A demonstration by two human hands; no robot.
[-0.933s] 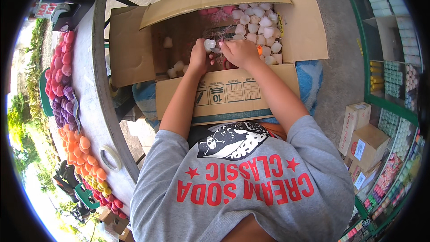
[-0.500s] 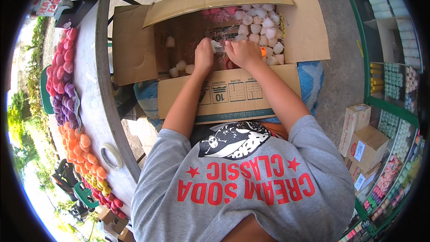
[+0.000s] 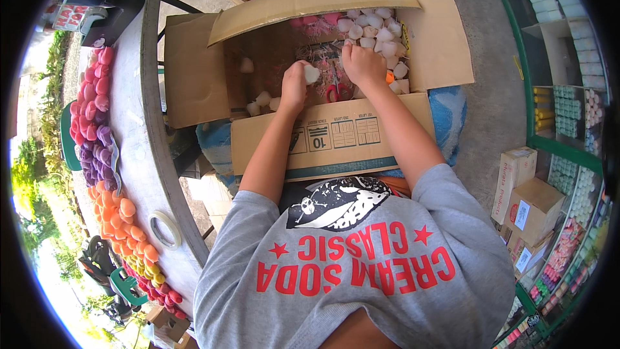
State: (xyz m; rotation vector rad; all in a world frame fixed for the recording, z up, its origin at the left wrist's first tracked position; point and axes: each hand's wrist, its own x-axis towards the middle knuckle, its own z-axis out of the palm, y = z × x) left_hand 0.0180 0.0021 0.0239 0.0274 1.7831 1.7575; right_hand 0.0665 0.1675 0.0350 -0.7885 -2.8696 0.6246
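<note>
Over an open cardboard box (image 3: 323, 167), my left hand (image 3: 294, 89) is closed on a small white rounded piece (image 3: 312, 75), which sticks out past the fingertips. My right hand (image 3: 363, 64) hovers just to its right with the fingers drawn together; whatever is in them, if anything, is hidden. Beyond and beside the right hand lie several whitish rounded pieces (image 3: 385, 33) in the box's right half. Red-handled scissors (image 3: 338, 91) rest between the hands on pinkish shreds (image 3: 323, 58). An orange object (image 3: 390, 77) shows by my right wrist.
More whitish pieces (image 3: 261, 99) lie at the box's left side. A grey table (image 3: 145, 90) on the left holds pink, purple, orange and yellow rounded pieces (image 3: 116, 213) and a tape roll (image 3: 165, 230). On the right stand stacked cartons (image 3: 535, 210) and a green-framed shelf (image 3: 562, 148).
My hands have moved apart: the right one went farther away and slightly right, the left a little down. The white piece and the scissors now show more fully.
</note>
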